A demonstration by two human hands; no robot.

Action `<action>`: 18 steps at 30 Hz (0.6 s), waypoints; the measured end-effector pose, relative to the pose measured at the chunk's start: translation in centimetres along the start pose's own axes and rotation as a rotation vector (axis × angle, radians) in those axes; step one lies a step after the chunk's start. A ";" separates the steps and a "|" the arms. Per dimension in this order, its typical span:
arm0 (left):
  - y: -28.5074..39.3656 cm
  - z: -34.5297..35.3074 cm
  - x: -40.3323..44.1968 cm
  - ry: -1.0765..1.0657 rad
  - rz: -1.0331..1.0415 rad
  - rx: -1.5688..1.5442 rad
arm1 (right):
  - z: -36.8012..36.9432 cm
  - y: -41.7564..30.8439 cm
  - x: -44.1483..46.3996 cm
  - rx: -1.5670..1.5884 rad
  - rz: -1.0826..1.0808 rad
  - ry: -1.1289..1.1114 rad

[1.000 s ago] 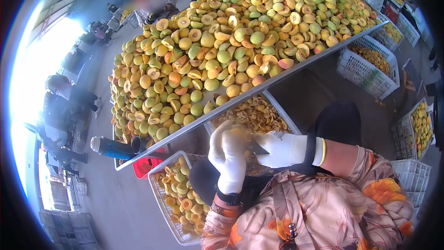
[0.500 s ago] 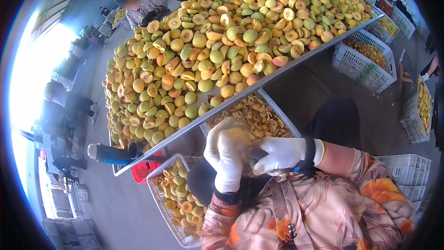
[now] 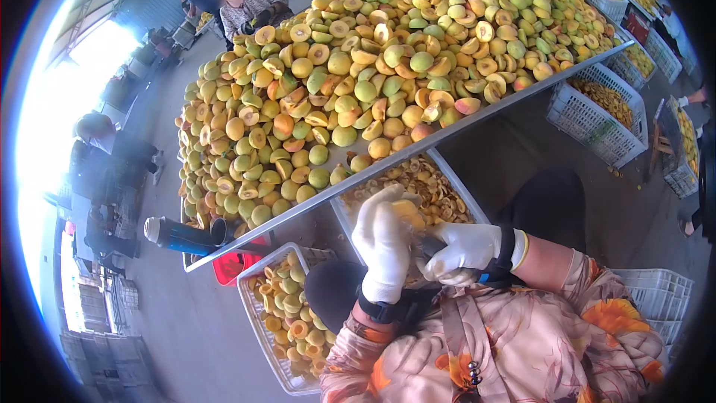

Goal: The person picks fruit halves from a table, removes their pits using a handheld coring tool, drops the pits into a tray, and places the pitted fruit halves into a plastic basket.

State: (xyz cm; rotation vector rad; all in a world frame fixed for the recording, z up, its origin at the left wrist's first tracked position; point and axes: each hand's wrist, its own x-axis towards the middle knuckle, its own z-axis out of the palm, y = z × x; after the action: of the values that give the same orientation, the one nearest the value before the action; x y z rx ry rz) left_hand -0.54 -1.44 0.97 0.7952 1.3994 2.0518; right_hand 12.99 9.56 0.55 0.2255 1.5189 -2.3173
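My left hand, in a white glove, has its fingers wrapped round a yellow peach half. Close beside it, my gloved right hand is closed on a small dark tool; its exact shape is hard to make out. Both hands are over a crate of peach scraps, in front of the table's metal edge. A big heap of halved peaches covers the table.
At lower left a white crate holds peach halves, near a red container. A blue flask lies at the table's corner. Another scrap crate stands right. Across the table a person works. Stacked crates stand beside me.
The whole view has shifted slightly, so the table and heap appear a little further right. Both hands stay together, and the peach half now shows more clearly in my left hand.
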 end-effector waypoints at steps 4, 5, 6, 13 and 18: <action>0.5 -1.2 0.3 -0.147 0.177 0.259 | 0.7 -1.4 -0.5 -0.076 0.000 0.045; 0.4 -1.4 0.3 -0.125 0.149 0.242 | 1.0 -2.3 -0.7 -0.054 0.022 0.037; 0.2 -1.6 0.2 -0.104 0.122 0.227 | 1.7 -3.3 -1.2 0.072 0.075 0.033; 1.4 -0.5 -0.4 -0.108 -0.086 0.029 | 1.5 -1.0 0.1 0.316 0.031 -0.158; 0.7 -2.3 0.4 0.047 -0.081 -0.076 | 1.7 -2.1 0.2 0.431 -0.024 -0.370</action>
State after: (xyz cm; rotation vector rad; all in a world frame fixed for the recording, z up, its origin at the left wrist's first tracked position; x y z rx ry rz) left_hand -2.55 -2.80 1.01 0.6522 1.3482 2.0608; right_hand 12.09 8.67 2.98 -0.1131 0.8452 -2.5077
